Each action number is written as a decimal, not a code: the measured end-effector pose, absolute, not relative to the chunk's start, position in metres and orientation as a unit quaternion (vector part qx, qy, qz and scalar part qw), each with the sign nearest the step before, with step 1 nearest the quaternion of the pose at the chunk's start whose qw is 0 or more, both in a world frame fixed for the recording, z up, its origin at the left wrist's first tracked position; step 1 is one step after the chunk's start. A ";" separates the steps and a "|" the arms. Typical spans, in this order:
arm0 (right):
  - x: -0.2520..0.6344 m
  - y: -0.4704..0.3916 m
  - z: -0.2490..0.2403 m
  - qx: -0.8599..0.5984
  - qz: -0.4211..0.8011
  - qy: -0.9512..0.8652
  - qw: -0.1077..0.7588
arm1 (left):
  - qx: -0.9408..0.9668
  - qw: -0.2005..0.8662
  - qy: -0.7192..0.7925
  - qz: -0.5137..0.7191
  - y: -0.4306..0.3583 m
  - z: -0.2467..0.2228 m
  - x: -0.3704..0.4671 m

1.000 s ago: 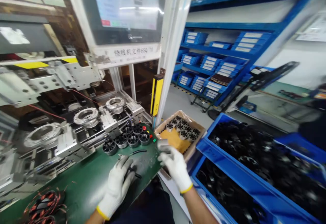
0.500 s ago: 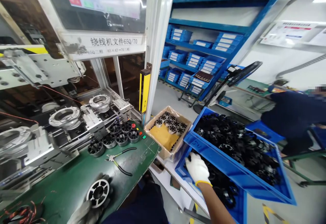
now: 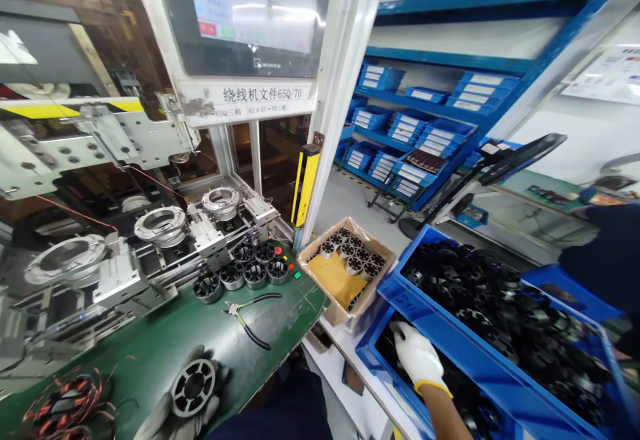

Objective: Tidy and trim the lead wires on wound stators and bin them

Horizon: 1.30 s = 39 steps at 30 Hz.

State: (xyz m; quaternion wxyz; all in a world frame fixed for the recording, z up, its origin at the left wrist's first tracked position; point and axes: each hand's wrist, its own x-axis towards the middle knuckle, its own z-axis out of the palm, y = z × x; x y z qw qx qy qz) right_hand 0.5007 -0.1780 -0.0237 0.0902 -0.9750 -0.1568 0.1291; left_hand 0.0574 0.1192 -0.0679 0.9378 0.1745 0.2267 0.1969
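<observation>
My left hand (image 3: 183,407), in a grey glove, is closed around a stator core (image 3: 194,388) above the green bench. The core's slotted round end faces up. My right hand (image 3: 416,353), in a white glove with a yellow cuff, reaches down into the lower blue bin (image 3: 367,353), among black plastic parts (image 3: 483,413). Its fingers are bent downward and closed; their tips are hidden, and I cannot make out what they hold.
Several stator cores (image 3: 255,273) and wire cutters (image 3: 250,320) lie on the bench (image 3: 155,340). Copper-wound pieces (image 3: 67,403) sit front left, winding fixtures (image 3: 160,223) behind. An upper blue bin (image 3: 450,333) overhangs the lower one, beside a carton (image 3: 383,247). A person (image 3: 595,253) is at far right.
The view has swung left, so everything appears shifted to the right. My left hand still holds the stator core, its fingers now further round it. My right hand stays in the lower bin.
</observation>
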 end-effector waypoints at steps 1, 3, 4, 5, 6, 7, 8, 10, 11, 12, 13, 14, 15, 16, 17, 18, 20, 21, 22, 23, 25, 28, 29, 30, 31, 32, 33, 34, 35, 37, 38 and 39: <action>0.500 -0.178 -0.015 -0.975 0.133 -0.153 0.093 | 0.172 0.937 0.231 0.198 0.118 -0.067 0.056; 0.498 -0.175 0.005 -0.972 0.145 -0.154 0.101 | 0.171 0.933 0.239 0.208 0.117 -0.061 0.056; 0.495 -0.172 0.016 -0.970 0.153 -0.159 0.100 | 0.170 0.930 0.244 0.216 0.117 -0.054 0.057; 0.492 -0.167 0.027 -0.967 0.160 -0.171 0.097 | 0.169 0.927 0.248 0.224 0.117 -0.046 0.059; 0.487 -0.159 0.038 -0.965 0.159 -0.189 0.090 | 0.170 0.924 0.249 0.233 0.118 -0.034 0.063; 0.481 -0.149 0.050 -0.963 0.143 -0.213 0.083 | 0.177 0.921 0.248 0.243 0.119 -0.021 0.067; 0.472 -0.137 0.060 -0.959 0.108 -0.247 0.086 | 0.189 0.919 0.244 0.244 0.121 -0.005 0.073; 0.445 -0.105 0.081 -0.928 -0.022 -0.341 0.148 | 0.228 0.912 0.234 0.247 0.125 0.030 0.088; 0.426 -0.087 0.090 -0.883 -0.093 -0.407 0.216 | 0.253 0.905 0.227 0.255 0.128 0.047 0.096; 0.405 -0.068 0.098 -0.822 -0.148 -0.467 0.289 | 0.275 0.897 0.223 0.264 0.130 0.063 0.104; 0.382 -0.050 0.105 -0.753 -0.172 -0.528 0.353 | 0.296 0.889 0.219 0.272 0.131 0.077 0.112; 0.358 -0.033 0.110 -0.693 -0.176 -0.579 0.392 | 0.318 0.879 0.214 0.283 0.131 0.088 0.118; 0.334 -0.018 0.113 -0.657 -0.161 -0.614 0.405 | 0.343 0.864 0.212 0.301 0.130 0.096 0.123; 0.313 -0.004 0.115 -0.623 -0.166 -0.630 0.433 | 0.366 0.848 0.208 0.321 0.128 0.101 0.126; 0.294 0.006 0.116 -0.586 -0.172 -0.648 0.456 | 0.390 0.830 0.207 0.343 0.125 0.104 0.128; 0.279 0.015 0.115 -0.554 -0.176 -0.661 0.474 | 0.410 0.810 0.208 0.364 0.122 0.104 0.128; 0.261 0.025 0.111 -0.500 -0.172 -0.687 0.498 | 0.443 0.772 0.220 0.399 0.116 0.099 0.124; 0.257 0.028 0.109 -0.481 -0.161 -0.701 0.501 | 0.457 0.754 0.234 0.410 0.114 0.096 0.121; 0.254 0.030 0.108 -0.468 -0.144 -0.714 0.500 | 0.469 0.737 0.251 0.417 0.112 0.094 0.118; 0.253 0.031 0.106 -0.459 -0.127 -0.726 0.497 | 0.476 0.723 0.268 0.423 0.111 0.092 0.114; 0.252 0.033 0.103 -0.446 -0.100 -0.740 0.493 | 0.480 0.706 0.294 0.431 0.109 0.091 0.106; 0.247 0.036 0.100 -0.444 -0.069 -0.744 0.494 | 0.472 0.698 0.312 0.439 0.108 0.094 0.096; 0.244 0.037 0.099 -0.450 -0.059 -0.741 0.494 | 0.469 0.697 0.318 0.440 0.108 0.095 0.093; 0.242 0.038 0.098 -0.457 -0.048 -0.740 0.491 | 0.468 0.695 0.325 0.439 0.107 0.095 0.090; 0.240 0.040 0.098 -0.461 -0.041 -0.740 0.487 | 0.466 0.692 0.332 0.439 0.107 0.096 0.088; 0.239 0.041 0.097 -0.464 -0.035 -0.742 0.482 | 0.466 0.689 0.338 0.440 0.107 0.096 0.086; 0.238 0.042 0.097 -0.466 -0.030 -0.746 0.475 | 0.467 0.685 0.342 0.442 0.107 0.096 0.085; 0.238 0.042 0.098 -0.464 -0.027 -0.751 0.469 | 0.468 0.682 0.346 0.444 0.107 0.095 0.083; 0.238 0.043 0.098 -0.463 -0.025 -0.753 0.466 | 0.468 0.679 0.348 0.445 0.107 0.095 0.082; 0.238 0.045 0.100 -0.463 -0.024 -0.753 0.467 | 0.465 0.679 0.348 0.449 0.107 0.093 0.080; 0.237 0.046 0.102 -0.458 -0.026 -0.754 0.470 | 0.462 0.681 0.347 0.449 0.107 0.092 0.080; 0.236 0.047 0.103 -0.451 -0.030 -0.756 0.473 | 0.461 0.683 0.345 0.450 0.106 0.091 0.079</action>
